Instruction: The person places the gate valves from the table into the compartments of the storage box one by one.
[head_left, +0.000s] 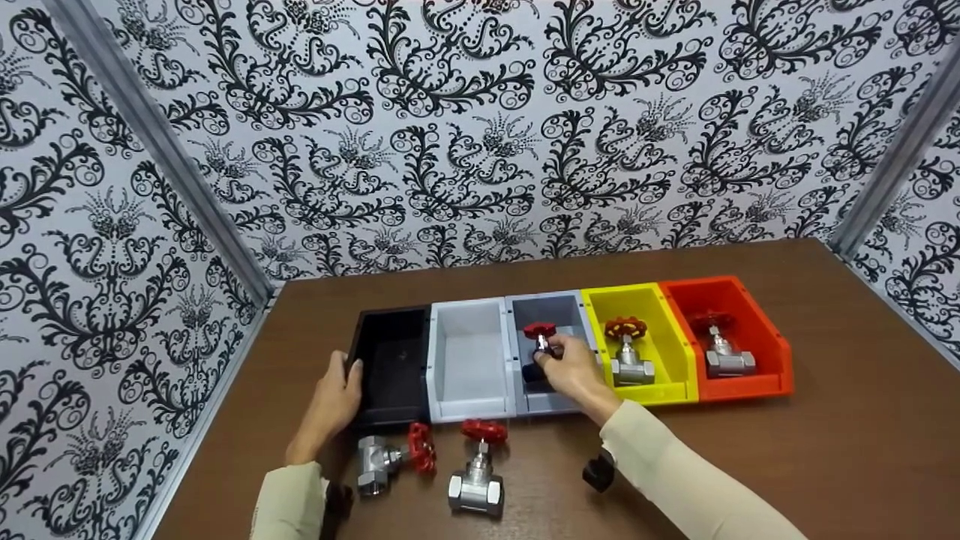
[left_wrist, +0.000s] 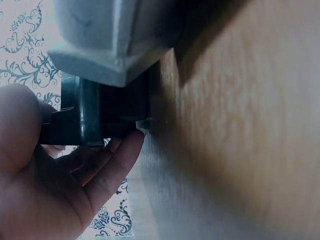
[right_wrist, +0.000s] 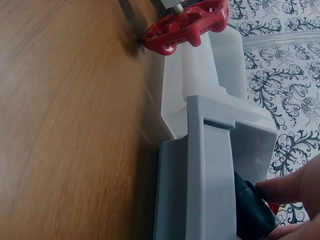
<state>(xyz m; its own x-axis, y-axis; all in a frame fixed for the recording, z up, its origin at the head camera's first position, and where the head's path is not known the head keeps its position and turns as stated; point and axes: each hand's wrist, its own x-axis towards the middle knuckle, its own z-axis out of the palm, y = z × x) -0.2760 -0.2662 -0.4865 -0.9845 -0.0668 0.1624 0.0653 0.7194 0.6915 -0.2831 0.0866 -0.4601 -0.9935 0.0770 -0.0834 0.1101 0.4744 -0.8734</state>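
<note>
My right hand (head_left: 576,371) pinches a dark-bodied valve with a red handwheel (head_left: 539,330) inside the grey bin (head_left: 551,403). In the right wrist view, the valve's dark body (right_wrist: 252,210) shows behind the bin's front lip, with my fingertips against it. My left hand (head_left: 335,397) holds the left side wall of the black bin (head_left: 391,415); the left wrist view shows thumb and fingers on either side of a dark bin edge (left_wrist: 90,112). Two silver valves with red handwheels lie in front of the bins: one on its side (head_left: 382,457), one with its wheel pointing away (head_left: 477,480).
A white bin (head_left: 472,409) stands between the black and grey ones. Farther right, the yellow bin (head_left: 660,394) and the red-orange bin (head_left: 750,386) each hold a silver valve with a red wheel. The brown table (head_left: 847,450) meets patterned walls behind and at the sides.
</note>
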